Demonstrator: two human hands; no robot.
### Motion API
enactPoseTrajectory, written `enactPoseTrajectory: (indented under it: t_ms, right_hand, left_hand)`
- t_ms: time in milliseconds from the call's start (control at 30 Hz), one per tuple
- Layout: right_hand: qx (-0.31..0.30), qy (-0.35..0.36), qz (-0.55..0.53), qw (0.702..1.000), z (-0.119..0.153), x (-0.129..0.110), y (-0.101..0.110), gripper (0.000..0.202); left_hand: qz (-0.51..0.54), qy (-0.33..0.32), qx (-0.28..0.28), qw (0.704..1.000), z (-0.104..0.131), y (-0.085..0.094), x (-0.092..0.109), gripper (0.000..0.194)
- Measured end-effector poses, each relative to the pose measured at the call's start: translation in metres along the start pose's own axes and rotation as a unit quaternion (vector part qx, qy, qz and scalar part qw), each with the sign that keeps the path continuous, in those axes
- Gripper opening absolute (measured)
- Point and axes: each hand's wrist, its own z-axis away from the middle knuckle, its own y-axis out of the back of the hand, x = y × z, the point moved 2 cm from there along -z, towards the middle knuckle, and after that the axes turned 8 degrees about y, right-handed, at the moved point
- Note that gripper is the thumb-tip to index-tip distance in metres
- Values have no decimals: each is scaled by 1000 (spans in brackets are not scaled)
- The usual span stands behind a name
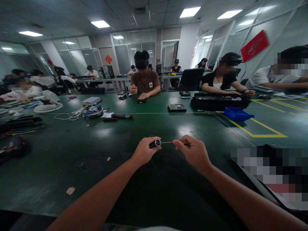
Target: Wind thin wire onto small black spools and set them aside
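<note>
my l hand [145, 149] grips the blk cylinder [157, 142], round end twd me; my r hand [194, 149] pinches the thin rod [166, 142] by its red end, pointing l at cylinder's rim, contact unclear.

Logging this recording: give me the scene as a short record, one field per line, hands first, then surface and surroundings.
Left hand: holds a short black cylinder, ringed end toward the camera
Right hand: pinches a thin rod, red near the fingertips
Contact: rod reaches the cylinder; whether it goes in is unclear
Surface: green tabletop
Farther off, left to right: white round grille, black casing, blue tray
Opposite: co-worker in brown top
</note>
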Motion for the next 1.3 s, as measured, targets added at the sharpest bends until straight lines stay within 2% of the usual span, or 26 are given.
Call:
enactPoseTrajectory:
  t_ms: [267, 467, 633, 767, 867, 933, 1033, 1100, 1167, 1233, 1300]
  right_hand:
    - [-24, 37, -29, 999, 0, 1, -3, 15]
    - [-38, 4, 11, 999, -1, 7, -6, 31]
    - [18, -19, -54, 998, 3, 12, -12, 28]
    - [-7, -9, -115, 993, 2, 3, -14, 24]
    - [-16, -31, -64, 997, 2, -3, -15, 33]
    - [-5, -37, -39, 999, 2, -1, -15, 31]
    - [21, -21, -56, 998, 4, 6, -15, 26]
    - [17, -12, -67, 998, 3, 8, -15, 23]
    - [-16, -12, -63, 998, 3, 7, -15, 22]
    - [-47, -28, -42, 998, 2, 5, -14, 30]
    - [-47, -29, -22, 998, 2, 2, -14, 32]
  left_hand:
    - [-8, 6, 2, 1000, 0, 2, 2, 37]
    - [-41, 1, -11, 999, 2, 3, 5, 32]
    - [-52, -1, -14, 999, 3, 6, 7, 32]
    - [-48, -2, -8, 999, 2, 6, 7, 32]
    - [-48, -3, -13, 999, 2, 6, 7, 32]
    - [-49, -1, -16, 999, 2, 6, 8, 32]
    - [-47, 6, -14, 999, 3, 5, 8, 33]
    - [-45, 7, -11, 999, 3, 5, 8, 34]
    - [-46, 6, -10, 999, 2, 5, 7, 34]
    - [-49, 3, -10, 999, 2, 5, 7, 34]
    - [-52, 1, -11, 999, 2, 4, 6, 34]
